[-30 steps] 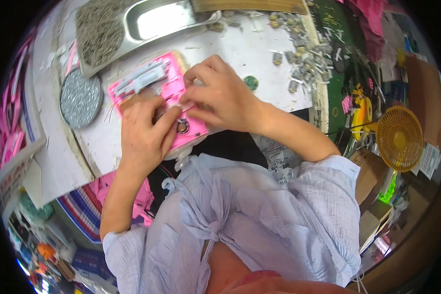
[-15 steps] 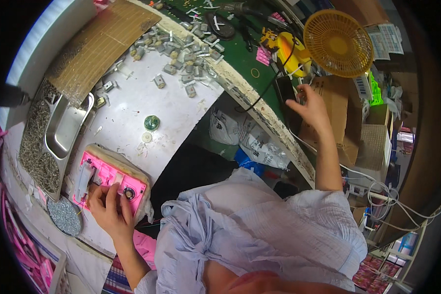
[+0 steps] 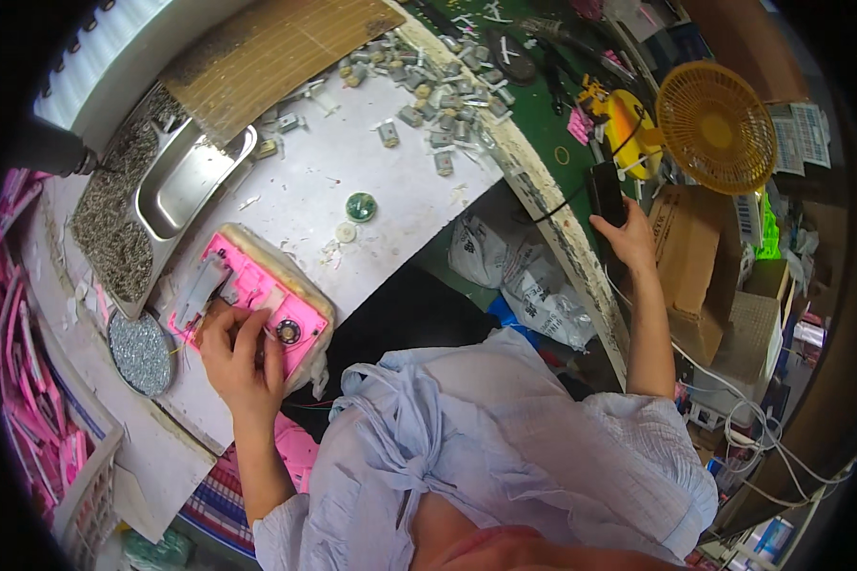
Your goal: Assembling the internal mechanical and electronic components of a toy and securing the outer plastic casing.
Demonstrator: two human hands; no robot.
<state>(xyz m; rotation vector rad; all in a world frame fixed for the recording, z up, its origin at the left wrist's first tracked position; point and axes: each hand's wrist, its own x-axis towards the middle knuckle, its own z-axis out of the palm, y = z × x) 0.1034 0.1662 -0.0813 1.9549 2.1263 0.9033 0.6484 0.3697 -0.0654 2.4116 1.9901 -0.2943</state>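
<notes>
My left hand (image 3: 243, 357) rests with bent fingers on a pink plastic housing (image 3: 300, 309), pressing near its middle. A round black part with a metal centre (image 3: 288, 330) sits in the housing by my fingers, and a grey piece (image 3: 198, 290) lies at its other end. Under the housing is a cloth-like pad (image 3: 295, 271). At the right, my right hand (image 3: 630, 238) has thumb and fingers around the near end of a black rectangular device (image 3: 605, 195); some fingers are hidden behind it. A black cable (image 3: 581, 188) passes close by.
A metal tray of small screws (image 3: 114, 219) and a dish of silvery bits (image 3: 141, 352) lie left of the pad. Several small motors (image 3: 443, 114) spread across the white worktop. A power screwdriver (image 3: 57, 152) hangs at far left. A yellow fan (image 3: 719, 128) stands right.
My right hand has closed on the black device, which it was apart from before. My left hand stays on the pink housing. The whole view has shifted, with things sitting farther right.
</notes>
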